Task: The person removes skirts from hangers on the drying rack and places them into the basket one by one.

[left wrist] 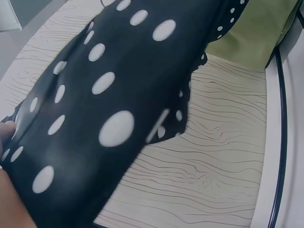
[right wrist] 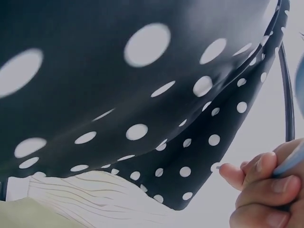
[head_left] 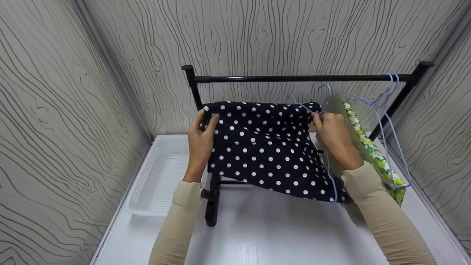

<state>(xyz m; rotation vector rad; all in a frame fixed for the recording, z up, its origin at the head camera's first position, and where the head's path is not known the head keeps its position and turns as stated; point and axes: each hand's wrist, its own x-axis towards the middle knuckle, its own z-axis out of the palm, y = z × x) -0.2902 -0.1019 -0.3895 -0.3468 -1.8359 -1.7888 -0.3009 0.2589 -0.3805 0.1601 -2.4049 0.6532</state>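
A navy cloth with white polka dots [head_left: 257,151] is spread between my hands in front of the rack's rail. At its upper left corner, my left hand [head_left: 202,136] pinches the edge between thumb and fingers. My right hand [head_left: 333,130] has its fingers curled round a light blue wire hanger [head_left: 327,86] at the cloth's upper right corner. The hanger's hook stands up below the rail, and part of its wire runs down over the cloth's right side. In the right wrist view, the curled fingers [right wrist: 266,190] show beside the hanging cloth [right wrist: 185,171].
A black clothes rack [head_left: 265,78] stands on the white table. More blue hangers [head_left: 392,88] hang at the rail's right end, with a green cloth and lemon-print fabric [head_left: 362,136] beside them. A white perforated basket [head_left: 141,184] sits at left. Wood-patterned walls [head_left: 257,36] enclose the table.
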